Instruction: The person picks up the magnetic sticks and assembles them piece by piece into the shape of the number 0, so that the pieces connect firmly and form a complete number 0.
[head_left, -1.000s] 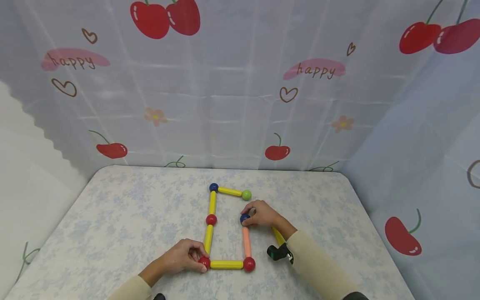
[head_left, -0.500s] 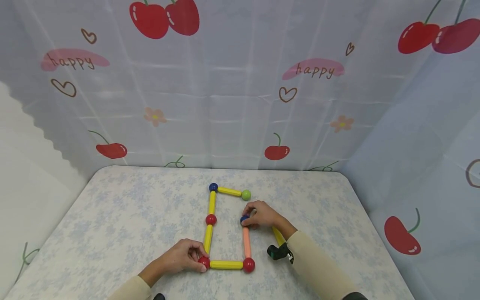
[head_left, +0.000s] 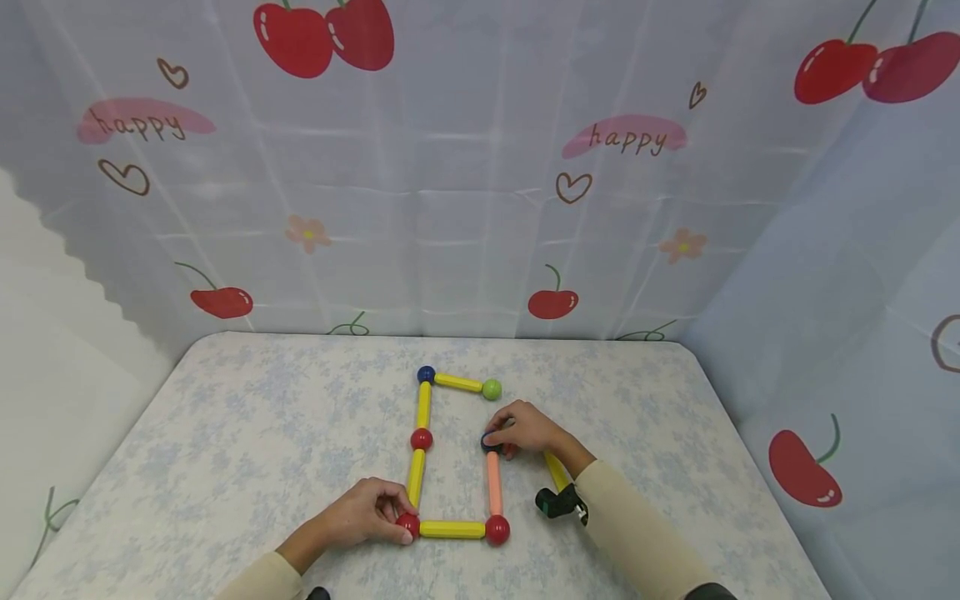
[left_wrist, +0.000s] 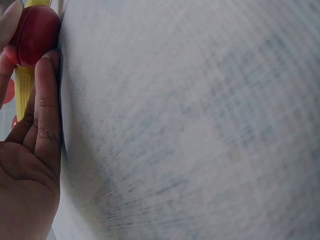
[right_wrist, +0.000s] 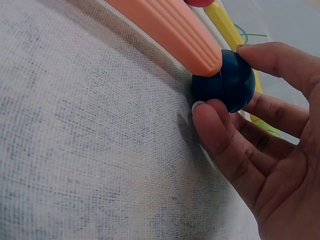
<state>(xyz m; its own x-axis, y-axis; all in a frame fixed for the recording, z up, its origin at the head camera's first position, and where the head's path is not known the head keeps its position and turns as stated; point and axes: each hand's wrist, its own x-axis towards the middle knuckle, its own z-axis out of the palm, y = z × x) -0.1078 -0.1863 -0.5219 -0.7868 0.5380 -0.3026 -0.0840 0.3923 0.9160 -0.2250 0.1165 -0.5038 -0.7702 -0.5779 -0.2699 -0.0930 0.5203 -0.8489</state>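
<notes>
Thumb and fingers of my left hand (head_left: 367,512) pinch a red ball (left_wrist: 37,35) at the near left corner of a ball-and-rod figure lying on the table. My right hand (head_left: 528,429) pinches a dark blue ball (right_wrist: 227,82), which meets the upper end of a salmon rod (head_left: 493,483). That rod runs down to another red ball (head_left: 497,530), joined by a yellow rod (head_left: 452,530) to the left-hand ball. Up the left side, yellow rods link a middle red ball (head_left: 422,439) to a far blue ball (head_left: 426,375). From there a yellow rod (head_left: 458,382) reaches a green ball (head_left: 492,389).
Another yellow rod (head_left: 557,472) lies partly hidden under the right forearm. A black wrist device (head_left: 561,502) shows at the right sleeve. A cherry-print curtain (head_left: 450,208) stands behind the pale patterned table (head_left: 277,417).
My right-hand fingers shift slightly on the blue ball, covering more of it from above, and the ball sits marginally nearer. My left hand keeps its hold on the red ball.
</notes>
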